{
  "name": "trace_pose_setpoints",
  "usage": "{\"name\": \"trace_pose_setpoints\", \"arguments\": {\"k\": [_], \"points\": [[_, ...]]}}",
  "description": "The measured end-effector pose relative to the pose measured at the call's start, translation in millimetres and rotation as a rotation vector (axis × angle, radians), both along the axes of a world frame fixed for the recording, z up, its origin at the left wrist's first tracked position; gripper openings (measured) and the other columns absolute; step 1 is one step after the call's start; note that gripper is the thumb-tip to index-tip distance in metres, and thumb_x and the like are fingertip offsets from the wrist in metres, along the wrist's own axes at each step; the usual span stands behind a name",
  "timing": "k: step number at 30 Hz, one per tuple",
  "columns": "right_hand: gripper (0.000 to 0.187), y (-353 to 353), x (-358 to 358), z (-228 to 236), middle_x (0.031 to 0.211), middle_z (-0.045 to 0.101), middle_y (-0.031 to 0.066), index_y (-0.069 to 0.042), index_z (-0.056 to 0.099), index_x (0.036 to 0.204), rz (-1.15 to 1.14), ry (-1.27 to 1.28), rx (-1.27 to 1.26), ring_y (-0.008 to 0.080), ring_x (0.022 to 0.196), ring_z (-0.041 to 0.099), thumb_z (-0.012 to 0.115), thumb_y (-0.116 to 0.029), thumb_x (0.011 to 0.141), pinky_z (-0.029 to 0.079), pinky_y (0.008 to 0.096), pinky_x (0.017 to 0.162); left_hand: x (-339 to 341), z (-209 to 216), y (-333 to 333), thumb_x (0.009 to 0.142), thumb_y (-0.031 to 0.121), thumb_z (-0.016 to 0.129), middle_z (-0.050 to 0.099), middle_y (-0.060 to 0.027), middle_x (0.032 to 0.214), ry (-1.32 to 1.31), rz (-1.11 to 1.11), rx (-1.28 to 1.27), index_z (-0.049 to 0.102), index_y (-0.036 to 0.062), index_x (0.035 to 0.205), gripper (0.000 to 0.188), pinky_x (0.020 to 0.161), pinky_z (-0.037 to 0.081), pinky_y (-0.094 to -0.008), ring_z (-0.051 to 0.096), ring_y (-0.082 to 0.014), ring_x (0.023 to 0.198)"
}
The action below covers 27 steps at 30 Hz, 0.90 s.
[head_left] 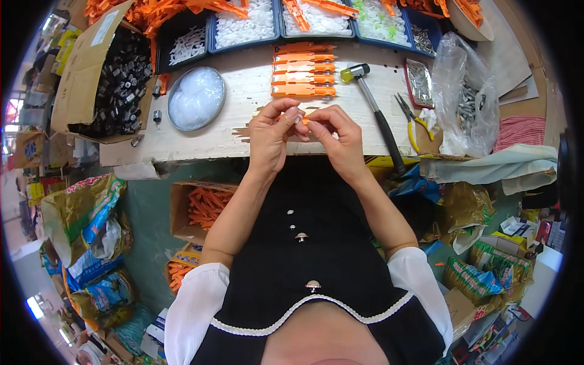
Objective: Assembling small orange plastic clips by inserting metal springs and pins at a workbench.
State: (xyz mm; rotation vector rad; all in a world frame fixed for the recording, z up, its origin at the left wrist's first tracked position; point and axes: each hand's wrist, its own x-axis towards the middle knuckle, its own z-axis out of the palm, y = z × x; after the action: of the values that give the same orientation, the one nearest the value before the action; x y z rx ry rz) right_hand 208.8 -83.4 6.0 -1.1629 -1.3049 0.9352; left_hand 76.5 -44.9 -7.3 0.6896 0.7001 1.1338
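Observation:
Both of my hands meet over the near edge of the workbench (pixel 213 143), fingers pinched close together. Between thumb and fingers, my left hand (pixel 272 129) grips a small white plastic piece (pixel 298 115). My right hand (pixel 340 140) pinches a small orange plastic piece (pixel 305 121) right beside it; the fingers cover most of both pieces. Just beyond the hands, several orange plastic assemblies (pixel 303 71) lie side by side in a neat stack. A mallet (pixel 380 115) with a yellow and black head and a black grip rests right of them.
Left stand a round dish (pixel 196 126) of whitish, grease-like stuff and a cardboard box (pixel 76 85) of dark metal caps. Blue trays (pixel 277 38) of small white parts line the back. Yellow-handled pliers (pixel 412 131), a red tin (pixel 418 83) and a plastic bag (pixel 451 103) of metal parts lie right.

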Motion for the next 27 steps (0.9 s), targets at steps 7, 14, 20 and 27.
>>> {"name": "trace_pose_setpoints", "arguments": {"k": [7,14,20,27], "points": [[0.007,1.0,-15.4,11.9,0.072,0.056,0.0014,0.001,0.057,0.086,0.122,0.451,-0.316,0.0064,0.063,0.054,0.058,-0.006,0.083,0.041,0.0192,0.053,-5.0,-1.7,-9.9,0.084,0.006,0.057,0.060,-0.0084,0.082,-0.069,0.083,0.074,0.058,0.0011,0.097,0.014,0.047,0.044,-0.0227,0.054,-0.0099,0.058],[0.009,9.6,-20.8,-7.5,0.078,0.056,0.0065,-0.001,0.056,0.087,-0.059,-0.294,0.366,0.0122,0.064,0.054,0.061,-0.004,0.080,0.042,0.0217,0.055,-7.2,0.3,-14.7,0.083,0.007,0.059,0.060,-0.0045,0.078,-0.146,0.124,-0.008,0.061,0.0038,0.095,0.013,0.046,0.040,-0.0204,0.051,-0.0073,0.057],[0.014,12.1,-21.3,-5.9,0.081,0.054,0.0120,-0.001,0.052,0.088,-0.015,-0.411,0.455,0.0245,0.070,0.055,0.059,0.003,0.077,0.046,0.0297,0.059,-12.4,-1.4,-15.4,0.082,0.008,0.060,0.055,-0.0006,0.069,-0.251,0.090,-0.109,0.061,0.0033,0.095,0.013,0.044,0.038,-0.0204,0.049,-0.0066,0.054],[0.016,14.5,-17.3,-2.6,0.082,0.054,0.0140,-0.001,0.049,0.088,0.024,-0.474,0.536,0.0287,0.072,0.055,0.058,0.005,0.076,0.045,0.0324,0.060,-21.9,11.4,-12.5,0.083,0.006,0.058,0.057,-0.0036,0.078,-0.239,0.013,-0.182,0.058,0.0013,0.095,0.013,0.042,0.037,-0.0190,0.047,-0.0070,0.056]]}}
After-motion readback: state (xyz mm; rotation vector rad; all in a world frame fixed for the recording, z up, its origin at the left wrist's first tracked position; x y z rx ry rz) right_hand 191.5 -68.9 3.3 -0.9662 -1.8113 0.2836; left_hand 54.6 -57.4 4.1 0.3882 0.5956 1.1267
